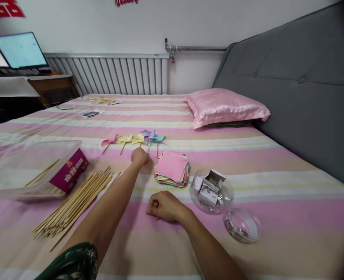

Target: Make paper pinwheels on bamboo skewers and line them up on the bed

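Note:
My left hand [140, 156] reaches forward, closed at the lower ends of the pinwheel sticks; its fingertips are hidden behind the hand. A purple pinwheel [149, 135] stands just beyond it, overlapping a blue pinwheel [159, 139] and a yellow pinwheel [138, 139]. Further left lie another yellow pinwheel [125, 139] and a pink pinwheel [110, 140]. Resting on the striped bedspread, my right hand [164, 206] has curled fingers and nothing visible in them. Just beyond it sits a stack of coloured paper squares [171, 166], pink on top.
A bundle of wooden sticks [75, 204] lies left, beside a clear plastic box [69, 171] with a purple label. At right are a round clear container [212, 192] holding small boxes and a clear lid [242, 224] with small metal pieces. Behind is a pink pillow [227, 107].

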Motion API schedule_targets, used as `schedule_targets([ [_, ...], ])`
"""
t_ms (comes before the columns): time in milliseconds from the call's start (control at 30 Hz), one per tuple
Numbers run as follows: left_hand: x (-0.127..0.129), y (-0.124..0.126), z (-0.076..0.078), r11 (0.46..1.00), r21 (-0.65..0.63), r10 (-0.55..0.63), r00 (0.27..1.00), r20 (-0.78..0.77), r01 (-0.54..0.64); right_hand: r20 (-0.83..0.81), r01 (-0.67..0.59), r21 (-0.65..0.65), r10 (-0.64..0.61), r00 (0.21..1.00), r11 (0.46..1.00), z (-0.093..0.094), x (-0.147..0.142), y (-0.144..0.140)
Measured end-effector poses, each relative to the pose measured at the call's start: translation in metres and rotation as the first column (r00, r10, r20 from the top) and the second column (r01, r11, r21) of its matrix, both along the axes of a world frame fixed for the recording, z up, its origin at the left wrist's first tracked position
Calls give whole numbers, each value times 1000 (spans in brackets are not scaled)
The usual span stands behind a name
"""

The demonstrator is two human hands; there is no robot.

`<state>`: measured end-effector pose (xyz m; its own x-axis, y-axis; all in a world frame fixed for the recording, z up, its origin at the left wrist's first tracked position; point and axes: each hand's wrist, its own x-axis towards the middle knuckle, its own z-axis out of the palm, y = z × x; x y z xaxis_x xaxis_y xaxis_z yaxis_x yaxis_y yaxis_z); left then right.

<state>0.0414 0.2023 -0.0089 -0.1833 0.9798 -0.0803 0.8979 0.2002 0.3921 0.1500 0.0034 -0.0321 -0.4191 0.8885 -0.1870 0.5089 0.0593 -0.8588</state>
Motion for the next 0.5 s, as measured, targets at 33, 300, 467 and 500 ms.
schedule_targets([
  [33, 0, -1, 1, 1000, -3, -5, 1000, 3, 5, 2, 0, 0, 0, 1000, 1000, 0, 0, 0],
  [300, -2, -6, 1, 1000, 1, -1, 1000, 21, 1, 0, 0, -8, 0, 1000, 1000, 3, 0, -1],
  [467, -2, -10, 3, 1000, 9, 7, 999, 38, -8, -9, -1, 9, 1, 1000, 1000, 3, 0, 0],
  [500, -2, -10, 3, 1000, 10, 7, 999, 43, -7, -17, -2, 11, 2, 1000, 1000, 3, 0, 0],
])
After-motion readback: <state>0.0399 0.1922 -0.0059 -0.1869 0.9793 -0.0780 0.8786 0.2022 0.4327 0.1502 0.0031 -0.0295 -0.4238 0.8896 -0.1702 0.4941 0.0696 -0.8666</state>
